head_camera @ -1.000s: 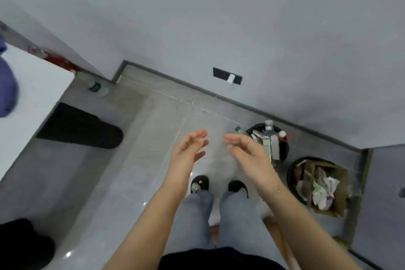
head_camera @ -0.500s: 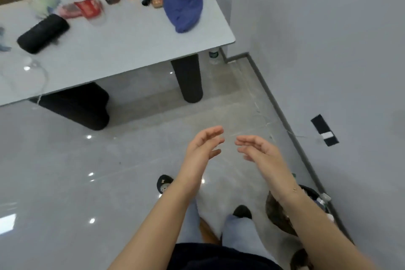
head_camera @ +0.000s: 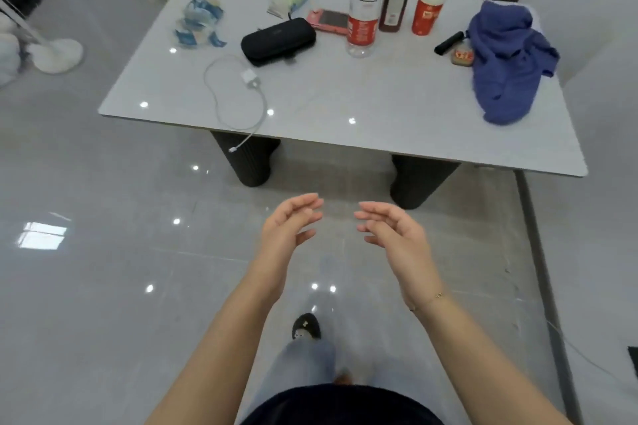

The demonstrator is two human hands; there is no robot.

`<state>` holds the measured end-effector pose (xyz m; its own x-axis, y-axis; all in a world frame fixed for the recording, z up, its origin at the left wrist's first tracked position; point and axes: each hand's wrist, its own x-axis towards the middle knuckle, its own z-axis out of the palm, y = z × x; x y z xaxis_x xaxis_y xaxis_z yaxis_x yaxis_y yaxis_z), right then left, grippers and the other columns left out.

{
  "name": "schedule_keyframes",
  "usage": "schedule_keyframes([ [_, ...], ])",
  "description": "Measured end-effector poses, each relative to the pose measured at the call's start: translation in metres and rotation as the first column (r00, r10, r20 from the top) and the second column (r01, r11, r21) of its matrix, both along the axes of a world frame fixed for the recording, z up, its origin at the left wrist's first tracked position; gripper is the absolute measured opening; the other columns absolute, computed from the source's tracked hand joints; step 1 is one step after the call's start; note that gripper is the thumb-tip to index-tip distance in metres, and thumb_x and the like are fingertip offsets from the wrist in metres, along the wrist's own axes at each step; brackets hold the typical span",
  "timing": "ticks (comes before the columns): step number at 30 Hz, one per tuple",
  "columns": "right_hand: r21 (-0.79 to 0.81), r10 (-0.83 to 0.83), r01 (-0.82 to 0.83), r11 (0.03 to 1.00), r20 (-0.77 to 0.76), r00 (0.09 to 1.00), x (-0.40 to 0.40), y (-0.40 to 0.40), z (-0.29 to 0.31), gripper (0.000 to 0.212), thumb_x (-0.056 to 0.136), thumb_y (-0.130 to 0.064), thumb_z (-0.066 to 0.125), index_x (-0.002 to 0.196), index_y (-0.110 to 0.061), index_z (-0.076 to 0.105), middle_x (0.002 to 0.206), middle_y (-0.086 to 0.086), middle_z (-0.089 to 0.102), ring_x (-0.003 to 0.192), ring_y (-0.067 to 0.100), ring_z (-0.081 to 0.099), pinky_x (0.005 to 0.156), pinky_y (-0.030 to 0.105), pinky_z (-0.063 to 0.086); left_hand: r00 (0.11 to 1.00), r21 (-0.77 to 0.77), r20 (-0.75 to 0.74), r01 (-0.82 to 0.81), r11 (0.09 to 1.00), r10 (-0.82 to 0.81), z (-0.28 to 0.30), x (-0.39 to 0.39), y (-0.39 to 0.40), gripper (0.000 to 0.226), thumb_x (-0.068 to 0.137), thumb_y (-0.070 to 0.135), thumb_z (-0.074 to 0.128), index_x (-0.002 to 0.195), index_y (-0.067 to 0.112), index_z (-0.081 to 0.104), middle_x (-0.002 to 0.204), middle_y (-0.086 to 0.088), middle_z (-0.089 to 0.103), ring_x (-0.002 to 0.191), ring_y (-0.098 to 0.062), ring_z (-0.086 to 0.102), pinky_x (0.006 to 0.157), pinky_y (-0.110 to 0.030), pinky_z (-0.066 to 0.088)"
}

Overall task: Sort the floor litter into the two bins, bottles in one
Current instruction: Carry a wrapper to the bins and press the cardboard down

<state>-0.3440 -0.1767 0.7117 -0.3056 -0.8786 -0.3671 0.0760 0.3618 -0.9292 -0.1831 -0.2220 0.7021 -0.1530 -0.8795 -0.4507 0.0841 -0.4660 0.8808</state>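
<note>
Litter is nowhere on the floor point(head_camera: 103, 269) that shows here, and neither bin is in view. The left hand point(head_camera: 288, 229) and right hand point(head_camera: 393, 235) hover side by side over bare tile, palms facing, fingers loosely curved, holding nothing. Ahead stands the worktop point(head_camera: 379, 107) with an upright clear bottle point(head_camera: 362, 7); judged from here, neither hand is clearly nearer to it.
</note>
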Motion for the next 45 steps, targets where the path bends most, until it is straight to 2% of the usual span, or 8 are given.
schedule_keyframes([
  [11, 0.020, 0.239, -0.239, 0.971, 0.005, 0.971, 0.144, -0.198, -0.010, 0.028, 0.089, 0.004, 0.050, 0.106, -0.011, 0.067, 0.103, 0.006, 0.071, 0.086, 0.009, 0.063, 0.080, 0.025, 0.051, 0.946, 0.003, -0.046, -0.321, 0.947, 0.320, 0.010, 0.155, -0.175, 0.024, 0.095, 0.008, 0.050, 0.113, 0.015, 0.065, 0.114, -0.001, 0.070, 0.108, -0.016, 0.065, 0.095, -0.033, 0.050],
  [15, 0.034, 0.305, -0.307, 0.951, 0.038, 0.951, 0.179, -0.280, -0.020, 0.028, 0.089, 0.001, 0.052, 0.104, -0.017, 0.067, 0.101, 0.000, 0.072, 0.094, 0.015, 0.066, 0.077, 0.019, 0.052, 0.949, -0.008, 0.003, -0.315, 0.949, 0.315, 0.008, 0.196, -0.248, 0.023, 0.094, 0.010, 0.053, 0.111, 0.017, 0.066, 0.113, 0.002, 0.071, 0.108, -0.015, 0.065, 0.097, -0.035, 0.049],
  [20, 0.096, 0.381, -0.382, 0.919, 0.032, 0.924, 0.218, -0.391, -0.024, 0.027, 0.089, -0.002, 0.054, 0.105, -0.020, 0.067, 0.102, -0.002, 0.071, 0.097, 0.019, 0.066, 0.088, 0.033, 0.052, 0.955, -0.011, 0.055, -0.291, 0.957, 0.291, 0.018, 0.250, -0.352, 0.023, 0.094, 0.010, 0.054, 0.111, 0.017, 0.067, 0.111, 0.004, 0.071, 0.105, -0.013, 0.066, 0.097, -0.036, 0.049],
  [27, 0.079, 0.393, -0.392, 0.917, 0.004, 0.920, 0.298, -0.523, -0.016, 0.026, 0.089, -0.003, 0.055, 0.104, -0.020, 0.067, 0.102, -0.002, 0.071, 0.094, 0.017, 0.066, 0.083, 0.023, 0.051, 0.959, 0.022, 0.054, -0.278, 0.960, 0.277, 0.010, 0.330, -0.478, 0.024, 0.095, 0.007, 0.051, 0.111, 0.016, 0.067, 0.111, 0.003, 0.071, 0.103, -0.014, 0.067, 0.093, -0.034, 0.051],
  [30, 0.082, 0.307, -0.303, 0.950, -0.042, 0.951, 0.334, -0.575, -0.023, 0.027, 0.089, -0.003, 0.056, 0.105, -0.020, 0.067, 0.101, -0.003, 0.070, 0.095, 0.015, 0.065, 0.082, 0.020, 0.051, 0.988, 0.059, 0.044, -0.153, 0.987, 0.150, -0.004, 0.362, -0.543, 0.023, 0.094, 0.006, 0.052, 0.109, 0.016, 0.067, 0.110, 0.002, 0.071, 0.104, -0.015, 0.067, 0.092, -0.032, 0.052],
  [33, 0.096, 0.137, -0.129, 0.987, -0.088, 0.987, 0.363, -0.601, -0.027, 0.027, 0.089, -0.004, 0.056, 0.108, -0.021, 0.067, 0.103, -0.004, 0.070, 0.098, 0.015, 0.065, 0.089, 0.027, 0.051, 0.995, 0.078, 0.072, 0.059, 0.995, -0.065, -0.010, 0.397, -0.596, 0.023, 0.094, 0.007, 0.053, 0.108, 0.018, 0.067, 0.112, 0.003, 0.070, 0.105, -0.013, 0.066, 0.094, -0.032, 0.051],
  [38, 0.136, -0.203, 0.211, 0.968, -0.074, 0.976, 0.411, -0.609, -0.026, 0.029, 0.089, -0.002, 0.056, 0.104, -0.023, 0.068, 0.101, -0.004, 0.071, 0.098, 0.017, 0.066, 0.089, 0.030, 0.052, 0.939, 0.100, 0.086, 0.324, 0.941, -0.332, -0.008, 0.440, -0.678, 0.024, 0.093, 0.007, 0.053, 0.109, 0.017, 0.067, 0.113, 0.003, 0.070, 0.106, -0.013, 0.065, 0.097, -0.032, 0.048],
  [45, 0.171, -0.437, 0.438, 0.882, -0.045, 0.898, 0.438, -0.622, -0.053, 0.027, 0.089, -0.009, 0.058, 0.104, -0.030, 0.067, 0.102, -0.013, 0.070, 0.096, 0.009, 0.065, 0.089, 0.029, 0.050, 0.807, 0.116, 0.147, 0.561, 0.820, -0.573, -0.024, 0.411, -0.748, 0.022, 0.092, 0.010, 0.055, 0.106, 0.021, 0.069, 0.114, 0.003, 0.068, 0.108, -0.012, 0.064, 0.098, -0.032, 0.048],
])
